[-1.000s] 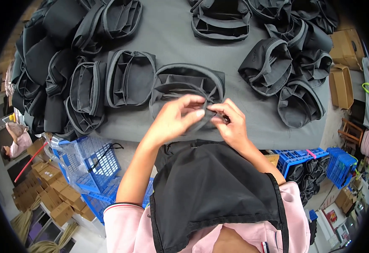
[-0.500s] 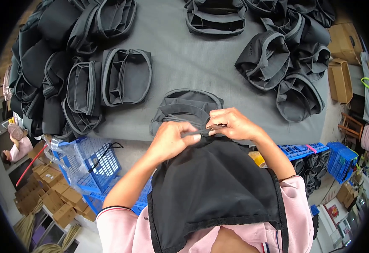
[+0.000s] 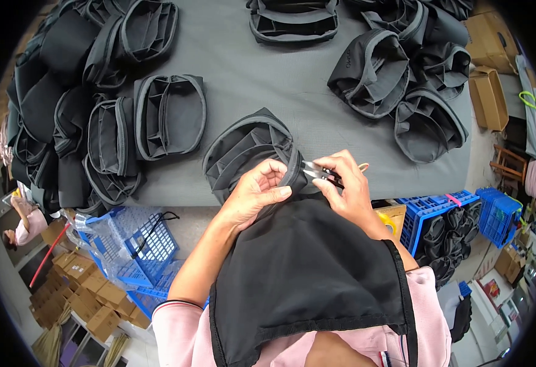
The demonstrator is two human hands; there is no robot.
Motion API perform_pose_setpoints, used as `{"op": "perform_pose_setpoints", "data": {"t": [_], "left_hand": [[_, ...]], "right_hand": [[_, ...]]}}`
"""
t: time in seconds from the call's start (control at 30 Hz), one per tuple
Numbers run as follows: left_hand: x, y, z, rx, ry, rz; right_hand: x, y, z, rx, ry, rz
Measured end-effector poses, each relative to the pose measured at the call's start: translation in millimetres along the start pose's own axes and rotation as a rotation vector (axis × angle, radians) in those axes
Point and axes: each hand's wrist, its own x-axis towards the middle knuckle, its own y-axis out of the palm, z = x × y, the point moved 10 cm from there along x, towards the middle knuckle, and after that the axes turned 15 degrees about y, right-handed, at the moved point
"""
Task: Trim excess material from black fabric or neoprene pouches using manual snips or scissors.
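A dark grey fabric pouch (image 3: 249,144) with inner dividers lies open at the table's near edge, its mouth facing up. My left hand (image 3: 251,199) is closed on the pouch's near right rim, thumb on the edge band. In my right hand (image 3: 352,189) is a pair of thread snips (image 3: 314,170), their metal blades apart and pointing left at that rim. Whether the blades touch the fabric I cannot tell. A black apron (image 3: 311,263) hangs just below both hands.
Similar pouches (image 3: 171,116) are heaped along the table's left, with more pouches (image 3: 372,73) at the right and one pouch (image 3: 292,21) far off. Blue crates (image 3: 148,244) stand at lower left; another crate (image 3: 412,223) with pouches is at right. Cardboard boxes (image 3: 87,281) are stacked lower left.
The pouch has turned and tilted, its right rim now raised by my left hand. My right hand has come off the rim and moved slightly right, with the snips now plainly showing.
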Motion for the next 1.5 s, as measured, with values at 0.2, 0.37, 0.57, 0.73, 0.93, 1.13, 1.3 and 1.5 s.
{"op": "perform_pose_setpoints", "data": {"t": [0.2,0.37,0.57,0.73,0.93,1.13,1.3,1.5], "left_hand": [[1,4,-3,-0.016,-0.001,0.008],[-2,2,-3,-0.019,0.02,-0.016],[-5,8,-10,-0.007,0.105,0.008],[-7,5,-10,0.017,0.117,-0.016],[-13,7,-12,0.004,0.15,-0.024],[-17,9,-9,-0.151,-0.005,-0.117],[-13,9,-3,0.005,-0.055,-0.097],[-14,9,-7,0.029,-0.048,-0.146]], "right_hand": [[0,11,14,-0.137,-0.126,0.085],[-4,8,27,-0.205,-0.249,0.039],[0,5,18,0.052,-0.064,0.093],[-3,-1,34,-0.057,-0.159,0.057],[-5,1,43,-0.16,-0.203,0.111],[-4,23,16,0.382,0.03,0.385],[-13,15,-12,0.556,0.25,0.328],[-13,11,-23,0.461,0.296,0.272]]}}
